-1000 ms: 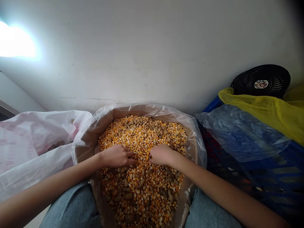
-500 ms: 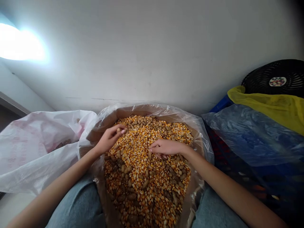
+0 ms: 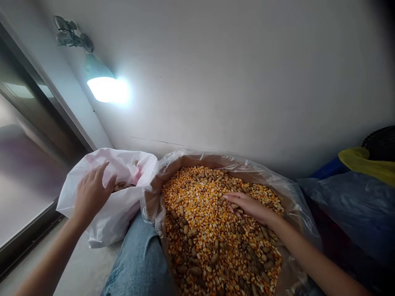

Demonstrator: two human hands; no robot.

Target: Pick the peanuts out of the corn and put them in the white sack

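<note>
Yellow corn kernels [image 3: 203, 213] with peanuts in their shells mixed in fill a large box lined with clear plastic [image 3: 262, 170]. My left hand [image 3: 93, 191] is over the white bag [image 3: 108, 218] on the left, fingers spread, with nothing seen in it. Inside that bag, some peanuts [image 3: 121, 186] show beside the hand. My right hand [image 3: 243, 205] rests low over the corn, its fingers curled around a peanut [image 3: 235, 206]; another peanut lies by its fingertips.
A lit bulb [image 3: 103, 88] hangs on the wall at the upper left, near a door frame. My jeans-covered knee [image 3: 142, 259] is between bag and box. To the right are a dark plastic sheet [image 3: 348, 205], yellow netting [image 3: 370, 166] and part of a black fan [image 3: 382, 144].
The view has turned left. My left hand has moved from above the corn to the white bag and opened; the peanut it held is gone. My right hand remains at the corn.
</note>
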